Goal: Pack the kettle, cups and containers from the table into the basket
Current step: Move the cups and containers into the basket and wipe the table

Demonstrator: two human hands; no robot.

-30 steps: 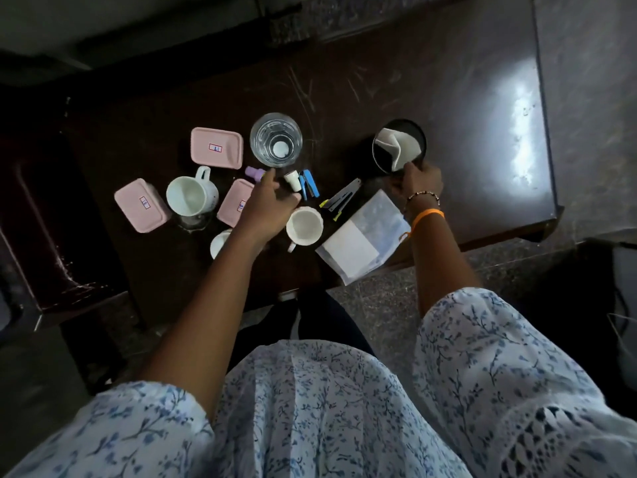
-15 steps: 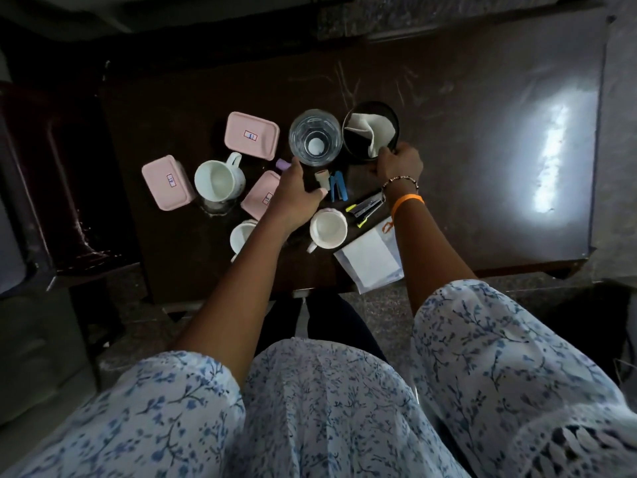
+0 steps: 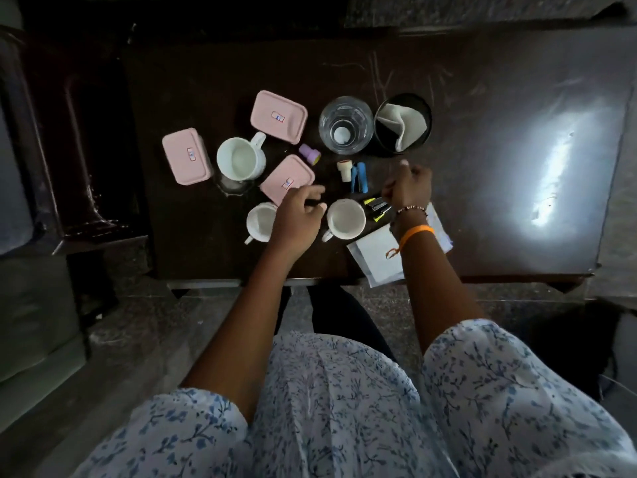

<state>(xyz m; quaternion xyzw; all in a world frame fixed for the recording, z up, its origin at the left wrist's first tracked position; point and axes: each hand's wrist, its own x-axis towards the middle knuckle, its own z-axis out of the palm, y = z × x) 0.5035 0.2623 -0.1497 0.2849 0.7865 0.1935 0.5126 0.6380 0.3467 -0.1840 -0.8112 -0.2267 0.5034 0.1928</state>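
While nothing's packed yet, the table (image 3: pixel 482 98) holds it all: dark round basket (image 3: pixel 402 123) with a cloth at the back, three pink containers (image 3: pixel 278 116), three white cups (image 3: pixel 345 219). No obvious kettle. Left hand (image 3: pixel 299 215) hovers loosely curled, empty; right hand (image 3: pixel 408 188) half-clenched, can't tell if it's holding anything. Next move's probably grabbing a cup.
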